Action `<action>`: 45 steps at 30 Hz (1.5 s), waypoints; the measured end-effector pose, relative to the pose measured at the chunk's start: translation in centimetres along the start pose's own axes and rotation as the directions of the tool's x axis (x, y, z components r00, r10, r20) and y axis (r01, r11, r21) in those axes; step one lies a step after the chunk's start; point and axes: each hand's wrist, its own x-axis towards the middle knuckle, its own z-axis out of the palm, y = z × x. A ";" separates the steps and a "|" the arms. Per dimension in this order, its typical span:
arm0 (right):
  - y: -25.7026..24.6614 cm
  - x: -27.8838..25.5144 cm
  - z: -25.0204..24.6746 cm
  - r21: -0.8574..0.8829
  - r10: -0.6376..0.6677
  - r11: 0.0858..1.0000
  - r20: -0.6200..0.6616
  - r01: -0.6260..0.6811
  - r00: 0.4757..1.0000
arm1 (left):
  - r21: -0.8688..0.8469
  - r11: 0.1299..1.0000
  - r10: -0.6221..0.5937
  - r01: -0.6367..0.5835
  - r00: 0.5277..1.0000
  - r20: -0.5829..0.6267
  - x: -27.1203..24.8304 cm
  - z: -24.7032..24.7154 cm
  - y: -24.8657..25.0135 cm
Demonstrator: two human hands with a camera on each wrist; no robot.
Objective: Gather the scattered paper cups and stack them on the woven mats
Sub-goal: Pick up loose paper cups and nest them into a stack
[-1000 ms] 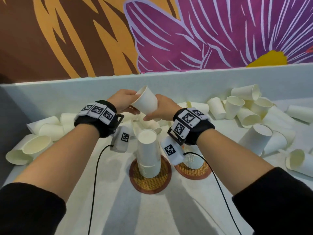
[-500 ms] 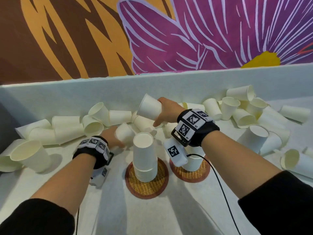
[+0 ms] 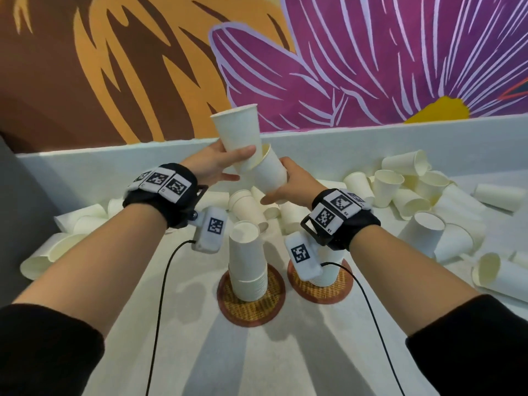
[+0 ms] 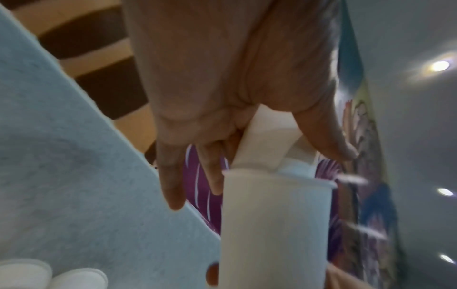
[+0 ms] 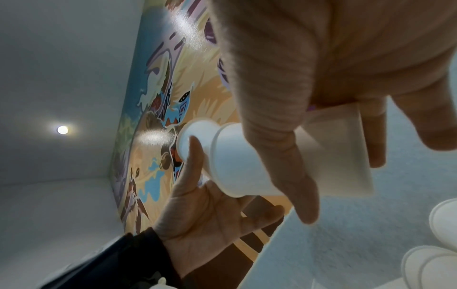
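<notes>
My left hand grips a white paper cup with its mouth up and to the left. Its base sits in the mouth of a second cup, which my right hand grips from the right, both held above the table. In the left wrist view my fingers pinch the upper cup; in the right wrist view my fingers wrap the lower cup. Below, a stack of upturned cups stands on the left woven mat. A shorter stack on the right mat is partly hidden by my wrist camera.
Loose cups lie scattered along the back wall: a heap at the right, several at the left and some behind the stacks. Two black cables trail from my wrists over the white table.
My left hand went down to the pile, took a cup, and has come up to meet the cup in my right hand. The head view has tilted upward.
</notes>
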 end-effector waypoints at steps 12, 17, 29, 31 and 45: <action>1.6 -3.8 -5.3 0.026 -0.099 0.995 -0.012 0.099 0.995 | 0.115 0.985 0.140 -0.125 0.982 -0.128 -1.1 4.5 4.7; 2.3 -4.8 -8.2 0.342 -0.088 0.925 -0.233 0.167 0.968 | 0.502 0.865 0.032 0.003 0.998 -0.061 -1.0 9.3 5.2; 3.5 -5.5 -10.7 0.264 -0.224 0.891 -0.454 0.370 0.862 | 0.151 0.948 -0.297 0.280 0.949 0.103 -1.4 17.4 2.5; 4.3 -5.8 -11.2 0.165 -0.248 0.921 -0.452 0.354 0.857 | 0.201 0.940 -0.297 0.276 0.951 0.083 -1.0 18.5 2.2; 15.6 -9.5 -13.6 0.140 -0.019 0.983 -0.560 0.118 0.828 | 0.410 0.912 0.036 0.006 0.995 -0.094 3.8 28.3 1.0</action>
